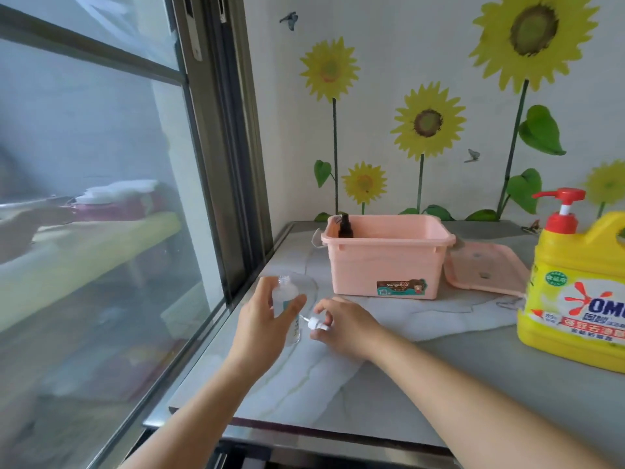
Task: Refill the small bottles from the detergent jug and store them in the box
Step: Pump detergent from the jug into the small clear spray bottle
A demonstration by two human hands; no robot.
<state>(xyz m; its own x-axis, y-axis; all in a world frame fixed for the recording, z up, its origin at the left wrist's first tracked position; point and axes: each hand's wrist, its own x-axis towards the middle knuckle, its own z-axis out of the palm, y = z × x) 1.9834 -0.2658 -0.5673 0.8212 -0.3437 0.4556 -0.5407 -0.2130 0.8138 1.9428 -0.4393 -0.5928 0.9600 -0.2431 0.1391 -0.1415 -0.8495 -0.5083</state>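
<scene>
My left hand (267,321) grips a small clear bottle (287,296) with its neck uncovered, held a little tilted above the table near the window. Just to its right my right hand (345,324) pinches the bottle's white pump cap (318,324), whose thin tube points toward the bottle. Behind them stands the pink storage box (385,265), lid off, with a dark brown spray bottle (345,226) upright in its left back corner. The yellow detergent jug (575,292) with a red pump stands at the right edge.
The box's pink lid (487,269) lies flat to the right of the box. A white cloth (449,316) is spread on the grey table (473,394) in front of the box. A window with a dark frame (233,184) runs along the left. The sunflower wall closes the back.
</scene>
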